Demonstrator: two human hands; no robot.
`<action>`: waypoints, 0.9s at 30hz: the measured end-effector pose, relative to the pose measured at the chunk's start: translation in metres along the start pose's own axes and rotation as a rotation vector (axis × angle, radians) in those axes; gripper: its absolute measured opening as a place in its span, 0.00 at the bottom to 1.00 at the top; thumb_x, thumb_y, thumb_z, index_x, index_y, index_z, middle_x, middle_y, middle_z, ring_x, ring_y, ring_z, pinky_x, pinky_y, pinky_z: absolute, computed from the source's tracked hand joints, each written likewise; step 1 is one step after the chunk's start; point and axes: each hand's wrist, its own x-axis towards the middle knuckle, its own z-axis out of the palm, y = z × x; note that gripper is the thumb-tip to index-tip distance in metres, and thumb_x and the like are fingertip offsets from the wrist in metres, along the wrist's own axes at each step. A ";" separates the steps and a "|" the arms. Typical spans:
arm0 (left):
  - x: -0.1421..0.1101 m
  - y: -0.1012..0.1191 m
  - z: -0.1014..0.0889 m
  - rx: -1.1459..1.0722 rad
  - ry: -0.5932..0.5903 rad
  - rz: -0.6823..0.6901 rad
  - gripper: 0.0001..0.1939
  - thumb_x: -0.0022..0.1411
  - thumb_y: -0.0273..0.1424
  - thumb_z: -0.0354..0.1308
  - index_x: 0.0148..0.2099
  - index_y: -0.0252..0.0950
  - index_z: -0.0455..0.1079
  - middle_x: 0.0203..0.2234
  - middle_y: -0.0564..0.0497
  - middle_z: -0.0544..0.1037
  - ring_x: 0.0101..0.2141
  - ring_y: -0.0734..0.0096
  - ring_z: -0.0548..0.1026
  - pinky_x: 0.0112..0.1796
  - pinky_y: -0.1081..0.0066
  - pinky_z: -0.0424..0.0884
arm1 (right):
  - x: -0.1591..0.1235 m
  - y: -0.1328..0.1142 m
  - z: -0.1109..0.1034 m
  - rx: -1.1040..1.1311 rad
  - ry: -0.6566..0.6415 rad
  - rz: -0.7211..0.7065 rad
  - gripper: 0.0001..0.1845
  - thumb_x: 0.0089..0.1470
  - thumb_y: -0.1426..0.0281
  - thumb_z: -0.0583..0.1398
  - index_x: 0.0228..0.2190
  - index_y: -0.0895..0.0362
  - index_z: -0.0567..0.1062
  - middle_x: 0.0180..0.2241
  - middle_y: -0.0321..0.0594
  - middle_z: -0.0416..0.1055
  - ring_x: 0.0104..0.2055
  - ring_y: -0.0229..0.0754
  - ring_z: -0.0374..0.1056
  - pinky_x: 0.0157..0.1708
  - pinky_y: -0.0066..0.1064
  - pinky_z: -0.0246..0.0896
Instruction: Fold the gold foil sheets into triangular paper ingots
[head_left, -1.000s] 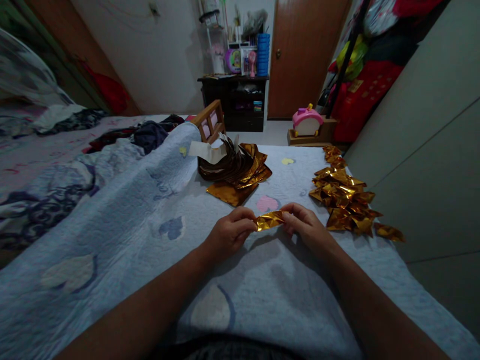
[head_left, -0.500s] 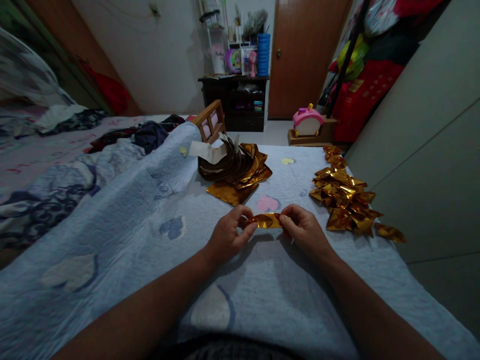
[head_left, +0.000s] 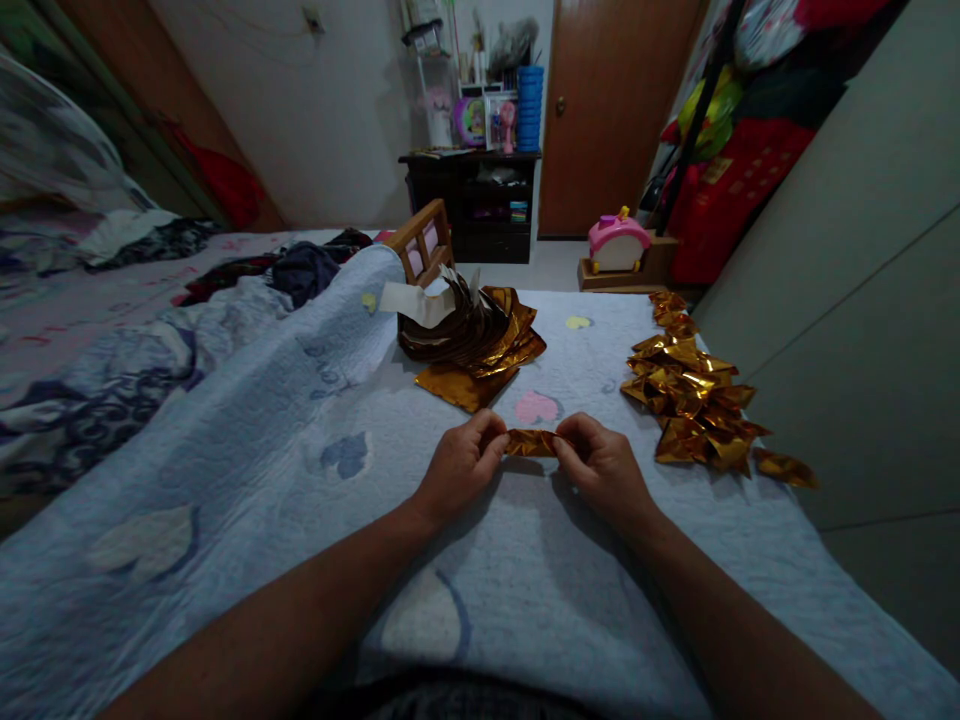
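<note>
Gold foil [head_left: 531, 442], folded into a narrow strip, is held between both hands just above the pale blue quilt [head_left: 300, 430] of the bed. One end of the strip is pinched by the left hand [head_left: 459, 468], its fingers [head_left: 491, 438] closed tight over the foil, and the other end is gripped the same way by the right hand [head_left: 606, 470], so that only the short middle stretch is left showing between the two sets of fingertips. The strip is kept roughly level, with both thumbs tucked toward it. Beyond the hands, a fanned stack of gold sheets [head_left: 472, 345] is seen lying on the quilt, with a white paper [head_left: 416, 300] resting against its far side and a small wooden frame [head_left: 424, 240] standing just behind it. Off to the right, well apart from the hands, a heap of folded gold pieces [head_left: 694, 395] is spread along the edge of the bed. A pink heart patch [head_left: 536, 408] is visible on the quilt, just past the held strip.
</note>
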 end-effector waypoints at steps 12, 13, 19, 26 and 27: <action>0.000 -0.001 -0.001 0.007 -0.019 0.017 0.04 0.65 0.29 0.53 0.37 0.37 0.68 0.26 0.55 0.74 0.27 0.72 0.71 0.31 0.72 0.64 | 0.000 -0.001 -0.004 0.008 0.008 -0.001 0.06 0.56 0.67 0.58 0.29 0.56 0.72 0.22 0.34 0.68 0.24 0.38 0.63 0.26 0.29 0.56; -0.001 -0.001 -0.001 0.015 -0.021 0.021 0.04 0.64 0.28 0.53 0.37 0.37 0.68 0.26 0.56 0.73 0.27 0.72 0.71 0.31 0.73 0.63 | 0.001 -0.001 -0.004 0.009 0.007 -0.001 0.06 0.56 0.67 0.58 0.28 0.56 0.72 0.22 0.34 0.68 0.24 0.38 0.63 0.26 0.28 0.56; 0.000 0.000 -0.003 0.047 -0.034 0.023 0.03 0.63 0.27 0.53 0.37 0.37 0.68 0.26 0.55 0.74 0.27 0.72 0.71 0.31 0.73 0.63 | 0.001 -0.003 -0.006 0.004 -0.014 0.002 0.06 0.54 0.68 0.57 0.28 0.56 0.72 0.21 0.33 0.67 0.23 0.37 0.62 0.25 0.28 0.55; 0.000 0.000 -0.003 -0.071 -0.079 -0.061 0.08 0.68 0.35 0.53 0.38 0.37 0.69 0.25 0.55 0.73 0.25 0.73 0.71 0.30 0.72 0.64 | 0.001 -0.003 -0.011 0.087 -0.052 0.095 0.07 0.54 0.65 0.57 0.30 0.56 0.73 0.21 0.33 0.67 0.22 0.38 0.62 0.23 0.29 0.54; 0.000 -0.001 -0.003 -0.118 -0.089 -0.080 0.09 0.68 0.36 0.53 0.38 0.36 0.69 0.25 0.56 0.72 0.24 0.74 0.70 0.29 0.73 0.64 | 0.001 -0.003 -0.011 0.122 -0.053 0.118 0.08 0.54 0.64 0.57 0.30 0.56 0.72 0.21 0.33 0.67 0.22 0.38 0.63 0.23 0.29 0.54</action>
